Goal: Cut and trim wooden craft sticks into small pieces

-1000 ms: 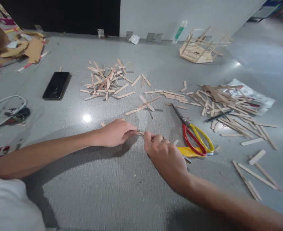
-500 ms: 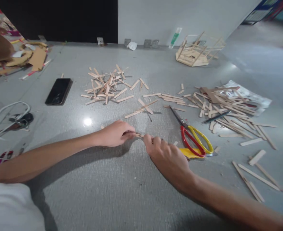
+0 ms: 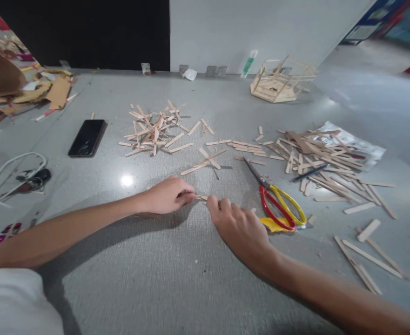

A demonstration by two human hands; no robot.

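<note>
The person's left hand [image 3: 171,195] pinches one end of a thin wooden craft stick [image 3: 201,197] between thumb and fingers, while the right hand [image 3: 239,228] has its fingers curled closely around the other end; whether it is one stick or several pressed together cannot be told. The piece bridges the narrow gap between the hands, at the middle of the grey table [image 3: 149,288]. Just beyond the right hand, scissors [image 3: 265,183] with red and yellow handles rest partly over a yellow object [image 3: 272,225]. A loose stick pile [image 3: 156,130] lies farther back, near a black smartphone [image 3: 88,138].
</note>
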